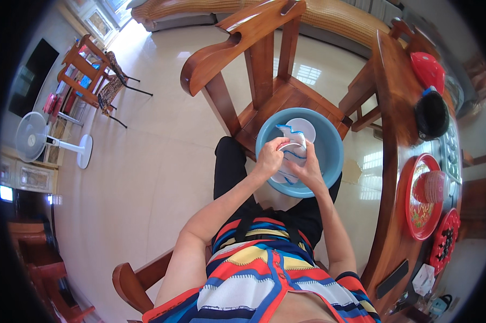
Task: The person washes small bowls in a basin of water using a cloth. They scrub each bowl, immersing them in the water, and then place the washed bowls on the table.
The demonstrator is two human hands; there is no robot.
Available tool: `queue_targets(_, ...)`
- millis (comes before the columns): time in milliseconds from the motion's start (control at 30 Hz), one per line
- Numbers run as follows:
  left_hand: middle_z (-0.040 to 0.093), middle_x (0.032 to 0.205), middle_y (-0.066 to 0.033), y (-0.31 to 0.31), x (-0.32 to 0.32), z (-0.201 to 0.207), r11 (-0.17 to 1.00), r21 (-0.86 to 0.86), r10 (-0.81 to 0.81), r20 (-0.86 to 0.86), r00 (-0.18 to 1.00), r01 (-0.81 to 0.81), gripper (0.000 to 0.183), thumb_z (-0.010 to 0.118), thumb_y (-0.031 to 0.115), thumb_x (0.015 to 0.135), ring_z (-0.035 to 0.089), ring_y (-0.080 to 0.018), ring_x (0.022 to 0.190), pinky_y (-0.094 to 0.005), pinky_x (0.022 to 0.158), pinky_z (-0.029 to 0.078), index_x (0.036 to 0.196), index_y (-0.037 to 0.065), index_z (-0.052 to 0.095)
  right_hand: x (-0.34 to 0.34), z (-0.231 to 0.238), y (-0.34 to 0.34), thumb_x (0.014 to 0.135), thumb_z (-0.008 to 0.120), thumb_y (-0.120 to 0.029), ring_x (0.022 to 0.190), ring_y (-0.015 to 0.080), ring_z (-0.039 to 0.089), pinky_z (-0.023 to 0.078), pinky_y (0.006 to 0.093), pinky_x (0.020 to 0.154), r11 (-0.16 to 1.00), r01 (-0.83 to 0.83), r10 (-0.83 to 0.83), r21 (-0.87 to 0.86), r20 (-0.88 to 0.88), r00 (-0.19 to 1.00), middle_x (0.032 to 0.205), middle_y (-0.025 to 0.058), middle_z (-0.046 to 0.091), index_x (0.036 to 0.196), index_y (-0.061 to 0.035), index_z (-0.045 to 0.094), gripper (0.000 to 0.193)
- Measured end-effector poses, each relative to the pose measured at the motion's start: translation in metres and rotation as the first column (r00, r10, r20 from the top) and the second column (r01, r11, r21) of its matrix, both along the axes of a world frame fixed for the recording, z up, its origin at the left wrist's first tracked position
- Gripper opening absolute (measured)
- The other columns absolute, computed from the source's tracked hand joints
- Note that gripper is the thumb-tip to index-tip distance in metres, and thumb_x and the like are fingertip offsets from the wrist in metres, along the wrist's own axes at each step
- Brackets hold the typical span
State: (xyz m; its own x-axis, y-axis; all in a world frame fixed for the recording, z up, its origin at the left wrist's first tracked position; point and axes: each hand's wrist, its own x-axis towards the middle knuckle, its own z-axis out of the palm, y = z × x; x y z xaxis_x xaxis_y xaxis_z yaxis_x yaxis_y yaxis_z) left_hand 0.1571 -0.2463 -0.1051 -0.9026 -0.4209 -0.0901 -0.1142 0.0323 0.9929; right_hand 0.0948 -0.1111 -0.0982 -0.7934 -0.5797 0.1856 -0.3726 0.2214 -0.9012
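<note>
Over a blue plastic basin (332, 151) on a wooden chair seat, my two hands work close together. My left hand (270, 157) is closed on the edge of a small white dish (290, 146), most of which is hidden. My right hand (310, 168) is closed around a white cloth (298, 155) with blue edging, which is wrapped against the dish. One end of the cloth stands up above my fingers. Inside the basin, beyond my hands, lies a round white plate (302, 128). Whether there is water in the basin I cannot tell.
The wooden chair (259, 81) stands before my knees. Along the right runs a wooden table (385, 215) with a red round tray (415, 226), stacked cups (432, 187), a black bowl (432, 116) and a phone (392, 280). A white fan (84, 151) stands at left.
</note>
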Motion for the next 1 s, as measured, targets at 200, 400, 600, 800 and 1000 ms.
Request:
queue_targets(200,0.060,0.108,-0.0124,0.008,0.005,-0.010,1.000,0.001,-0.006,-0.036,0.999,0.006,0.053,0.034,-0.011,0.065,0.057,-0.0182,0.101,-0.0261,0.090,0.042,0.114,-0.005,0.054,-0.011,-0.003,0.003,0.070,0.063,0.003,0.088,0.0372,0.062,0.049,0.0407,0.075,0.994,0.000,0.012,0.108,-0.113,0.994,0.096,0.0212,0.061,0.118,-0.0058,0.047,0.051)
queue_targets(400,0.060,0.111,-0.0125,0.009,0.026,-0.021,0.997,0.053,-0.059,0.154,0.986,0.051,0.046,0.036,-0.009,0.075,0.055,-0.0204,0.105,-0.0317,0.092,0.041,0.116,-0.001,0.056,0.003,0.012,-0.018,0.064,0.066,-0.005,0.091,0.0341,0.057,0.047,0.0406,0.073,0.941,-0.191,0.302,0.278,-0.443,0.844,0.100,0.0140,0.058,0.115,-0.0081,0.050,0.054)
queue_targets(600,0.061,0.108,-0.0189,-0.010,0.053,-0.013,0.992,0.022,0.114,0.223,0.968,-0.122,0.034,0.040,0.004,0.081,0.057,-0.0279,0.105,-0.0362,0.087,0.044,0.111,-0.001,0.056,0.026,0.039,-0.053,0.059,0.071,-0.004,0.092,0.0322,0.055,0.047,0.0391,0.077,0.860,-0.421,0.510,0.288,-0.504,0.697,0.100,0.0118,0.057,0.109,-0.0075,0.054,0.053)
queue_targets(800,0.061,0.102,-0.0217,-0.024,0.070,0.013,0.978,-0.152,0.158,0.085,0.984,-0.144,0.037,0.040,-0.001,0.075,0.057,-0.0331,0.102,-0.0375,0.087,0.042,0.107,-0.001,0.057,0.024,0.016,-0.077,0.063,0.067,-0.004,0.076,0.0355,0.058,0.046,0.0414,0.064,0.913,-0.360,0.406,0.191,-0.357,0.841,0.085,0.0132,0.058,0.090,-0.0064,0.055,0.030)
queue_targets(1000,0.059,0.101,-0.0209,-0.024,0.077,0.017,0.907,-0.270,0.342,0.020,0.940,-0.324,0.037,0.042,-0.005,0.074,0.057,-0.0332,0.099,-0.0368,0.088,0.042,0.108,-0.002,0.057,0.035,0.000,-0.083,0.071,0.063,-0.001,0.072,0.0152,0.059,0.047,0.0304,0.066,0.975,-0.220,0.219,-0.039,-0.026,0.975,0.077,0.0099,0.062,0.091,-0.0031,0.059,0.020)
